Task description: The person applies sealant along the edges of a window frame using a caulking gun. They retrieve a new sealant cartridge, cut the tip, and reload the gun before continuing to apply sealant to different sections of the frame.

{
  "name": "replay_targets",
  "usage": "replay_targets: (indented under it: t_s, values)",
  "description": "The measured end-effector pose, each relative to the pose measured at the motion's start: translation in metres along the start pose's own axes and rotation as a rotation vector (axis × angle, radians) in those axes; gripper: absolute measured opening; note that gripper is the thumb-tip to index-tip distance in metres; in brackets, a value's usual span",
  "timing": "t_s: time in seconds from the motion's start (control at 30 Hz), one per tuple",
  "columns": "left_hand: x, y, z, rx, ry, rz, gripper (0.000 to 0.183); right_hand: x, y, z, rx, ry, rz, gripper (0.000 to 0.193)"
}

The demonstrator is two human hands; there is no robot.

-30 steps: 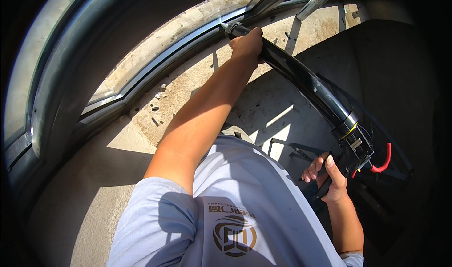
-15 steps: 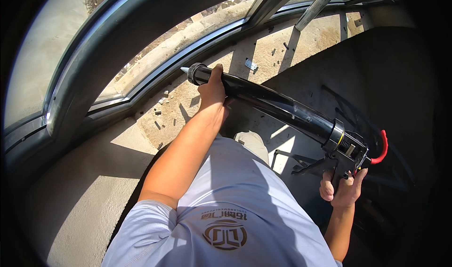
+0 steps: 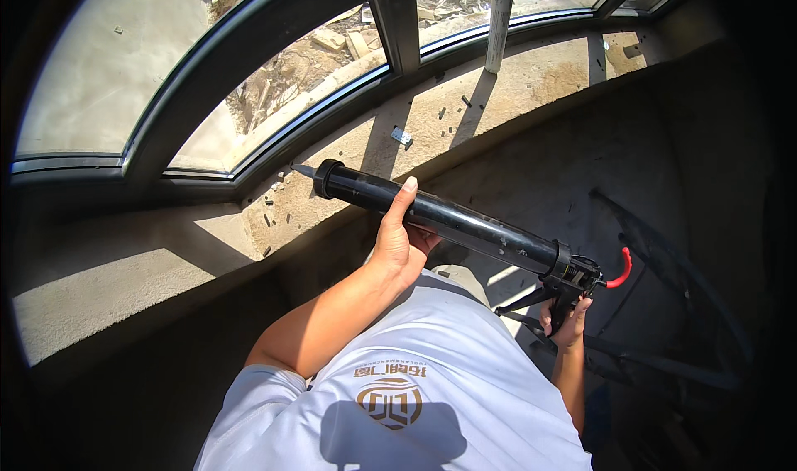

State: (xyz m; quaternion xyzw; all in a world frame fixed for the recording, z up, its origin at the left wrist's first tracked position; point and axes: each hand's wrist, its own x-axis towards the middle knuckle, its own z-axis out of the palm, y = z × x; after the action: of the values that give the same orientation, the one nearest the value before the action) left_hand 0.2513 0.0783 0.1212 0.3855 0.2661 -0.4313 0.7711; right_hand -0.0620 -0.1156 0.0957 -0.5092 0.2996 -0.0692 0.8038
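Observation:
A long black caulking gun [image 3: 473, 224] lies slantwise across my front, its grey nozzle [image 3: 304, 170] pointing left toward the window sill. My left hand [image 3: 402, 237] grips the barrel from below, nearer the nozzle end, thumb along the near side. My right hand [image 3: 568, 320] is wrapped round the pistol handle at the other end, close to the trigger. Behind the handle a red-covered hook [image 3: 623, 268] curves upward. Part of the right hand's fingers is hidden by the handle.
A dark-framed window [image 3: 398, 31] curves across the far side above a dusty sill [image 3: 531, 89]. On the sill stand a wrapped cylindrical tube [image 3: 499, 29], a small metal plate [image 3: 402, 136] and scattered dark bits. A dark metal frame [image 3: 672, 263] lies in shadow at right.
My left hand has slid back along the barrel from the nozzle collar. The gun's handle end has shifted left with my right hand. The view has tilted up toward the window.

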Motion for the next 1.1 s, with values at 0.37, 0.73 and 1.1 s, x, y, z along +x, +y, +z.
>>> replay_targets:
  t_s: [0.37,0.73,1.1]
  values:
    - [-0.008,-0.041,0.047,0.28,-0.049,0.56,0.032,0.071,-0.057,0.005,-0.955,-0.049,-0.051,0.066]
    - [0.036,-0.089,0.09,0.702,-0.51,0.593,0.04,0.11,-0.179,0.112,-0.468,-0.147,-0.886,0.099]
    - [0.064,-0.096,0.125,0.913,-0.763,0.739,0.032,0.135,-0.202,0.119,-0.689,0.17,-0.881,0.054]
